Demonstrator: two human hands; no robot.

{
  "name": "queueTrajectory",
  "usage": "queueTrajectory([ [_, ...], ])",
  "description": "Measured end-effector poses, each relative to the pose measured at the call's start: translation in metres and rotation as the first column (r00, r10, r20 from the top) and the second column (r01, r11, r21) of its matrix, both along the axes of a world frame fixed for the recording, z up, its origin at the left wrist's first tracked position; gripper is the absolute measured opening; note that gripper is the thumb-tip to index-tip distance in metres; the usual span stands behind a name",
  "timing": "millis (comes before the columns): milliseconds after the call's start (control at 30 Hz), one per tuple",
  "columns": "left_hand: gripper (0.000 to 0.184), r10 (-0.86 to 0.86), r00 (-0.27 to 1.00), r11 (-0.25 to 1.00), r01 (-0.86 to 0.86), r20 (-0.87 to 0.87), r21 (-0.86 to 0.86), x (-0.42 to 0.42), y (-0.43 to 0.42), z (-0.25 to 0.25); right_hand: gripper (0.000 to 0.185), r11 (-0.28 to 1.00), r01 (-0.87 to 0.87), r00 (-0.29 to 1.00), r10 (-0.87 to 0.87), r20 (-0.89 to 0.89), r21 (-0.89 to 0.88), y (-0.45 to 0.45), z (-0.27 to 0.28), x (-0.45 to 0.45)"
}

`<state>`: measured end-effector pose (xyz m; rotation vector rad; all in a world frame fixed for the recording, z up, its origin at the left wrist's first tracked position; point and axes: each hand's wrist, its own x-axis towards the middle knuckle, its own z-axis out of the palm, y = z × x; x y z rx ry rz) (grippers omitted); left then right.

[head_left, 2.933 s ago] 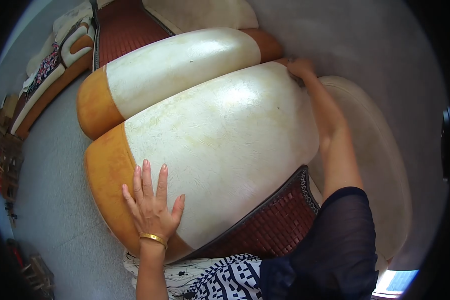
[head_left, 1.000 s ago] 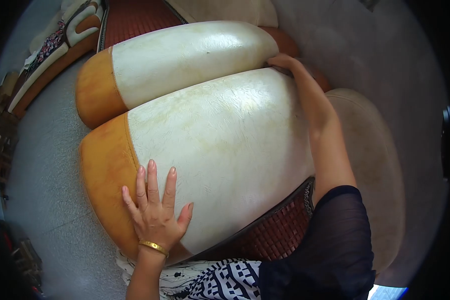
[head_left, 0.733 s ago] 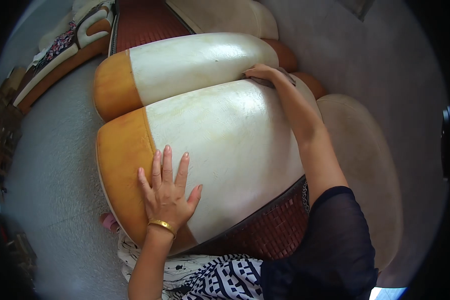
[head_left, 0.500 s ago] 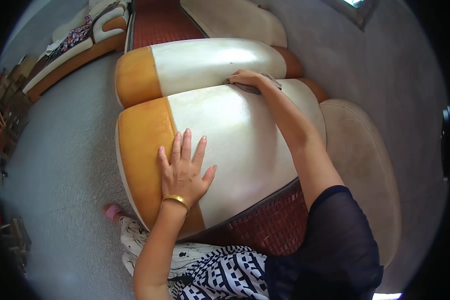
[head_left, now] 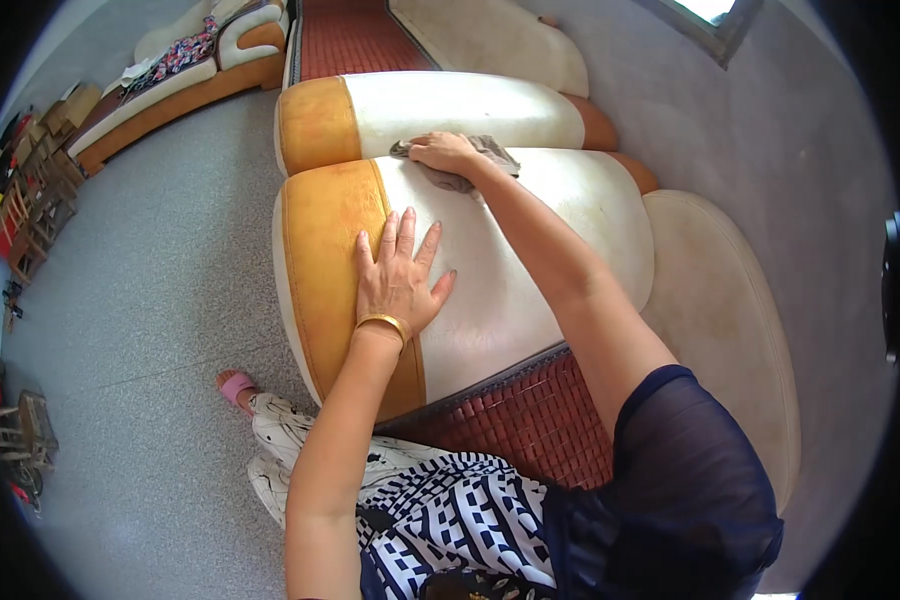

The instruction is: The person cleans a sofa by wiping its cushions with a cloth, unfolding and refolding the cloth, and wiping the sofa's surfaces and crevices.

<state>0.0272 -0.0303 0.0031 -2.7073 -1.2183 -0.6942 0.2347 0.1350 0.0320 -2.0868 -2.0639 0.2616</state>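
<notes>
My left hand (head_left: 403, 280) lies flat with fingers spread on the near sofa armrest (head_left: 530, 265), by the seam between its yellow-orange end and white leather. A gold bangle circles that wrist. At the armrest's far edge, my right hand (head_left: 444, 152) presses a crumpled grey-brown cloth (head_left: 488, 152), its fingers bent over it. The cloth spreads out on both sides of the hand. Right behind is a second white and orange armrest (head_left: 460, 105), touching the near one along a crease. The right fingertips are partly hidden.
A red-brown woven seat mat (head_left: 530, 425) lies in front of the armrest, and another mat (head_left: 355, 45) beyond. Beige back cushions (head_left: 725, 300) stand against the wall at right. Across the grey floor (head_left: 170, 250) are another sofa (head_left: 180, 105) and wooden stools (head_left: 45, 215).
My right hand has slid left along the crease with the cloth, and more of the cloth shows. The left hand stays flat on the near armrest while the view has shifted.
</notes>
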Motion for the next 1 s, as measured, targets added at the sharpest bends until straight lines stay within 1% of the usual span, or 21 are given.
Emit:
queueTrajectory([
  [67, 0.063, -0.004, 1.000, 1.000, 0.004, 0.000, 0.012, 0.000, 0.000, 0.000, 0.043, 0.996, -0.042, 0.998, 0.039, 0.048, 0.073, -0.009, 0.001, -0.017],
  [100, 0.063, -0.001, 1.000, 1.000, 0.001, 0.012, 0.016, 0.000, 0.001, -0.002, 0.044, 0.997, -0.028, 0.997, 0.023, 0.072, 0.068, -0.013, 0.002, -0.025],
  [200, 0.062, -0.017, 1.000, 1.000, 0.017, 0.025, 0.004, 0.001, -0.001, 0.001, 0.049, 0.988, -0.040, 0.998, 0.031, 0.062, 0.151, -0.024, -0.001, -0.039],
  [233, 0.061, -0.007, 1.000, 1.000, 0.007, 0.024, 0.000, 0.002, -0.001, 0.001, 0.049, 0.987, -0.028, 0.998, 0.019, 0.057, 0.156, -0.028, 0.000, -0.041],
  [300, 0.061, -0.002, 1.000, 1.000, 0.002, 0.019, 0.003, 0.002, -0.001, 0.002, 0.053, 0.980, -0.076, 0.997, 0.069, 0.043, 0.181, -0.038, 0.003, -0.044],
  [333, 0.060, 0.002, 1.000, 1.000, -0.002, 0.018, 0.000, 0.002, -0.001, 0.002, 0.053, 0.980, -0.069, 0.997, 0.063, 0.039, 0.188, -0.043, 0.005, -0.044],
  [400, 0.060, -0.001, 1.000, 1.000, 0.001, 0.013, 0.000, 0.001, -0.001, 0.002, 0.056, 0.974, -0.094, 0.993, 0.077, 0.094, 0.204, -0.054, 0.004, -0.043],
  [467, 0.059, 0.000, 1.000, 1.000, 0.000, 0.014, -0.015, 0.001, 0.000, 0.001, 0.057, 0.976, -0.085, 0.993, 0.067, 0.095, 0.201, -0.060, 0.005, -0.035],
  [533, 0.059, -0.001, 1.000, 1.000, 0.001, 0.007, -0.010, 0.001, 0.000, -0.002, 0.056, 0.985, -0.033, 0.999, 0.030, 0.024, 0.169, -0.060, 0.005, -0.020],
  [600, 0.059, 0.002, 1.000, 1.000, -0.002, -0.002, -0.002, 0.002, 0.001, -0.004, 0.057, 0.997, 0.072, 0.992, -0.076, 0.102, 0.039, -0.066, 0.016, -0.005],
  [733, 0.059, 0.017, 0.999, 1.000, -0.016, -0.032, 0.011, 0.002, 0.001, -0.003, 0.055, 0.967, 0.253, 0.959, -0.254, 0.126, 0.022, -0.072, 0.011, 0.058],
  [800, 0.059, 0.021, 0.999, 1.000, -0.021, -0.037, 0.008, 0.002, 0.000, -0.003, 0.055, 0.933, 0.359, 0.927, -0.355, 0.124, -0.017, -0.081, 0.014, 0.092],
  [867, 0.058, 0.020, 0.999, 1.000, -0.020, -0.039, 0.005, 0.001, 0.000, -0.001, 0.056, 0.889, 0.457, 0.887, -0.454, 0.083, -0.017, -0.092, 0.013, 0.129],
  [933, 0.058, 0.023, 0.999, 1.000, -0.023, -0.038, 0.002, 0.002, 0.000, -0.002, 0.061, 0.851, 0.523, 0.852, -0.522, 0.039, -0.056, -0.108, 0.017, 0.164],
  [1000, 0.058, 0.026, 0.999, 0.999, -0.025, -0.034, 0.024, 0.002, 0.001, -0.003, 0.062, 0.816, 0.577, 0.816, -0.578, -0.022, -0.023, -0.120, 0.004, 0.206],
])
